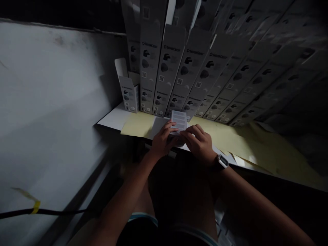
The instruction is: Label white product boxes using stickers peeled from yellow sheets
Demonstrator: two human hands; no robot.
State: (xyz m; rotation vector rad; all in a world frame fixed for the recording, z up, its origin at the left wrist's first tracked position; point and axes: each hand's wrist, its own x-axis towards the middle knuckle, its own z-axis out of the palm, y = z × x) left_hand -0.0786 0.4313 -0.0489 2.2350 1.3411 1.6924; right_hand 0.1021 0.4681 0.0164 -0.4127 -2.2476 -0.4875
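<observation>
Bare forearms point(123, 201) nearest; left hand point(162, 139) and right hand point(201, 142) gripping white rectangular printed item point(179, 119), seemingly unfinished; grey cardboard boxes point(149, 80) behind, some unclosed.

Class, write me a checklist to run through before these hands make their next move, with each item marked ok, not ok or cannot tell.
1. Left hand on the small box: ok, fingers on its printed face.
2. Right hand on the small box: ok, fingers at its near end.
3. Near end of the small box shut: cannot tell, fingers cover it.
4. Small box well back from the front edge of the table: not ok, it is right by that edge.
5. End box, at far left, closed: not ok, a flap stands up.
6. Good light on the work: not ok, the scene is dim.
</observation>
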